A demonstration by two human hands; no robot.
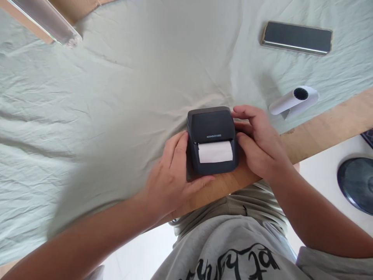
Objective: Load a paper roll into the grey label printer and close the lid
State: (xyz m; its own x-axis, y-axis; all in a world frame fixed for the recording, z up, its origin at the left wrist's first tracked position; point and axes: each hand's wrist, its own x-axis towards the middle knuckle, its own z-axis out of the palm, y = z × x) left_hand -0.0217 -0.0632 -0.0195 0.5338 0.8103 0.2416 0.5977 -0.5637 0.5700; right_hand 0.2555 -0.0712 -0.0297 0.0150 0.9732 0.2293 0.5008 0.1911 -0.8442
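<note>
Left hand point(166, 178), right hand point(261, 146) — a two-sided grip on the black printer point(212, 125), white paper point(215, 152) in front.

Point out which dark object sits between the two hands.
The black boxy device, with white paper showing; the flat dark slab and round dark disc lie apart, further right.

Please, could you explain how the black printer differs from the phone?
The printer is thick and boxy, while the phone is flat and long. The left hand and right hand touch the printer's sides; no hand touches the phone. White paper shows on the printer, but the phone's face is plain and dark. Both are dark on top.
</note>
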